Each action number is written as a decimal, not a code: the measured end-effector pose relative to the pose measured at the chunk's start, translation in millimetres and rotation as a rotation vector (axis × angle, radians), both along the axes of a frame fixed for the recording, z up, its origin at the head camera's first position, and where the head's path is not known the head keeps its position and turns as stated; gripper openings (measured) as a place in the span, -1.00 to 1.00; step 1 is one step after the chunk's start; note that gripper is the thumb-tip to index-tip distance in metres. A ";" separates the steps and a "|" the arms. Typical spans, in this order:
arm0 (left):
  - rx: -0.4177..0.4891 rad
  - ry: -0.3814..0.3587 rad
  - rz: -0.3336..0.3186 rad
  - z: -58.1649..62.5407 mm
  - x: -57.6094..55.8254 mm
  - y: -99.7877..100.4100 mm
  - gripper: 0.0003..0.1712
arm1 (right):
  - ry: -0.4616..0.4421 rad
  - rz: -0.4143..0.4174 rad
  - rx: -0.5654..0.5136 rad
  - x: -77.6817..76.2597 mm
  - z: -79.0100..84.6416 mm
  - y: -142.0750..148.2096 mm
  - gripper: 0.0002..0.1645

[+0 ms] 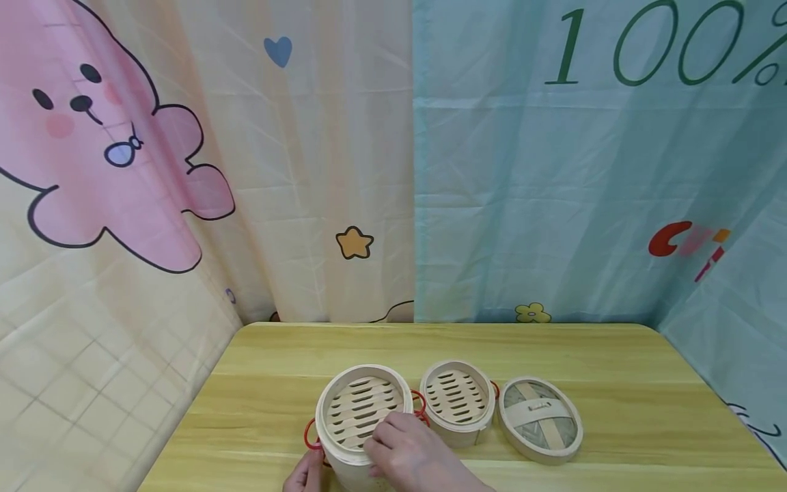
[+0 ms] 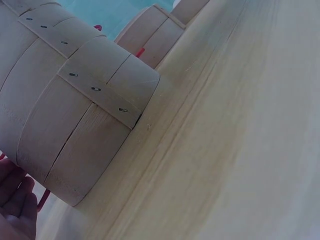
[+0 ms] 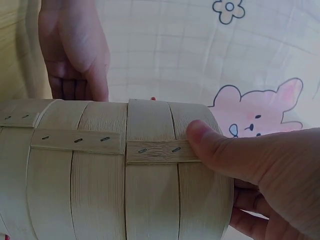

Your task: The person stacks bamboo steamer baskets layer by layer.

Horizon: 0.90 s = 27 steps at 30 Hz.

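Observation:
A stack of round bamboo steamer baskets (image 1: 343, 437) with a slatted top tier and red cord handles stands near the table's front. My right hand (image 1: 410, 447) grips the top tier at its near right rim. In the right wrist view, the thumb (image 3: 202, 135) presses the outer wall below the rim, while the other fingers go out of sight behind the wall. On the stack's left side, my left hand (image 1: 305, 471) rests loosely bent fingers (image 2: 12, 182) against the wall, just under a red handle (image 1: 310, 434).
Right of the stack, a smaller slatted steamer basket (image 1: 458, 403) with red handles sits on the wooden table (image 1: 258, 389). Beside it lies a round steamer lid (image 1: 541, 420) with a woven top and strap. Printed curtains (image 1: 344, 137) hang behind and at both sides.

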<state>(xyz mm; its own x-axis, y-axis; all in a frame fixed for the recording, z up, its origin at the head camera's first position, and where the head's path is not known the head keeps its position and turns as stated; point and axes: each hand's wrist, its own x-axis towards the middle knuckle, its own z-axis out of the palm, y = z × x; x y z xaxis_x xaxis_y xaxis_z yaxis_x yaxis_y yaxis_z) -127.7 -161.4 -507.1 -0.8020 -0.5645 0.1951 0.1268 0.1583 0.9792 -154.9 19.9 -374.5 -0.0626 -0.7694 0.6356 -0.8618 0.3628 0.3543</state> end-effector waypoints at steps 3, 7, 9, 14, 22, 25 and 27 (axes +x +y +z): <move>-0.011 -0.027 0.000 1.2 0.0 0.6 -0.63 | 0.001 -0.004 -0.006 0.2 -0.6 -1.1 -0.71; -0.018 -0.024 0.003 1.3 -0.4 1.1 -0.65 | -0.020 -0.009 -0.008 1.1 -0.7 -1.4 -0.71; -0.023 -0.019 -0.001 1.0 -0.3 1.1 -0.66 | -0.037 -0.011 -0.008 1.5 -0.5 -1.5 -0.72; -0.013 -0.004 -0.006 -0.4 -0.5 0.2 -0.65 | -0.063 -0.009 -0.014 1.9 -0.4 -1.9 -0.73; 0.036 0.017 0.003 -3.0 -1.4 -0.5 -0.70 | -0.052 -0.002 -0.020 0.7 -1.9 -2.4 -0.72; 0.054 0.041 -0.010 -3.2 -0.3 -0.3 -0.69 | -0.028 -0.002 -0.022 -0.1 -2.3 -2.6 -0.71; 0.063 0.055 -0.017 -2.7 0.6 0.0 -0.66 | -0.024 -0.005 -0.021 -0.1 -2.3 -2.6 -0.71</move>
<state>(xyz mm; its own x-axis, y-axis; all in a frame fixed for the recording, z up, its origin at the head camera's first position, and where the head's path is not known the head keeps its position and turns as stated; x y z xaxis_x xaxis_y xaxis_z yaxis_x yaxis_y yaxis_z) -127.1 -161.3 -509.9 -0.8009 -0.5631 0.2034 0.1824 0.0940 0.9787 -155.0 17.3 -376.8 -0.0817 -0.7555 0.6500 -0.8683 0.3741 0.3258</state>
